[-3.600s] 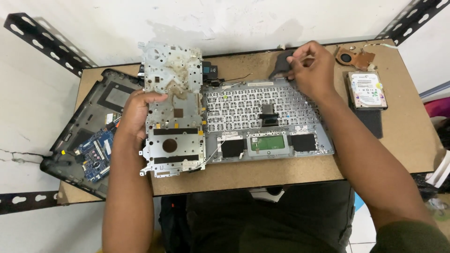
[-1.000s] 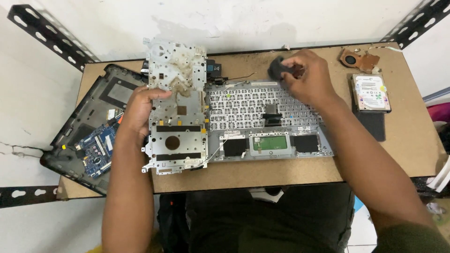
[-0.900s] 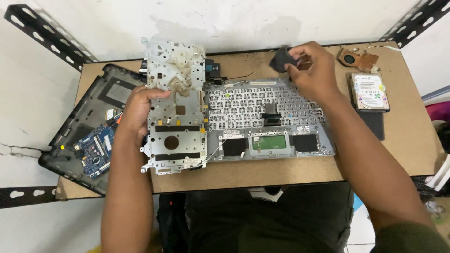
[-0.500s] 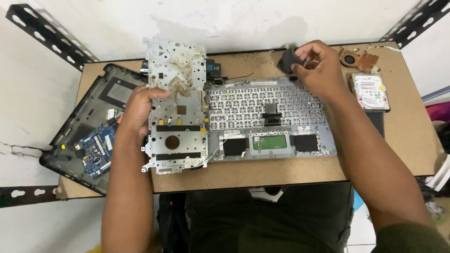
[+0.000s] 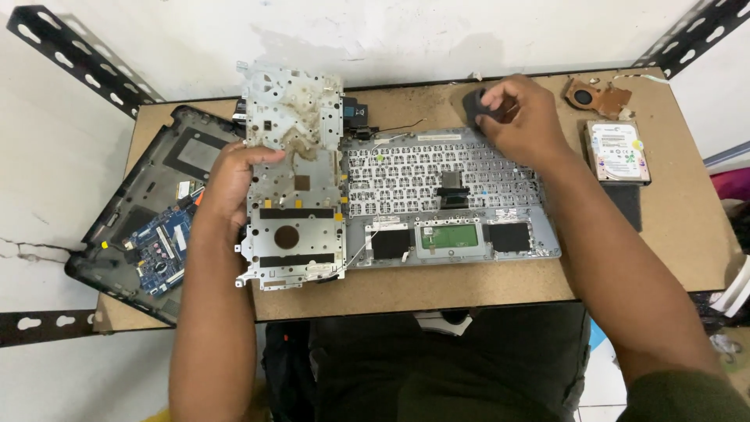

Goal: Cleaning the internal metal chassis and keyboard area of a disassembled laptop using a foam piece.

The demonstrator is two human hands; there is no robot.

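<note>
My right hand point(image 5: 525, 117) pinches one small dark part point(image 5: 473, 103) at the far edge of one upturned keyboard frame point(image 5: 453, 199). My left hand point(image 5: 233, 180) grips one metal plate point(image 5: 293, 180), left of it; farther left lies one black base shell point(image 5: 148, 211), far right one hard drive point(image 5: 617, 152).

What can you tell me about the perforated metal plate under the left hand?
The metal plate is a thin, silvery stamped sheet full of small cut-outs, with one round hole and two dark strips near its lower end. Brownish stains mark its upper part. It lies flat on the wooden table, overlapping the left edge of the upturned laptop keyboard frame. The left hand grips its left edge.
</note>
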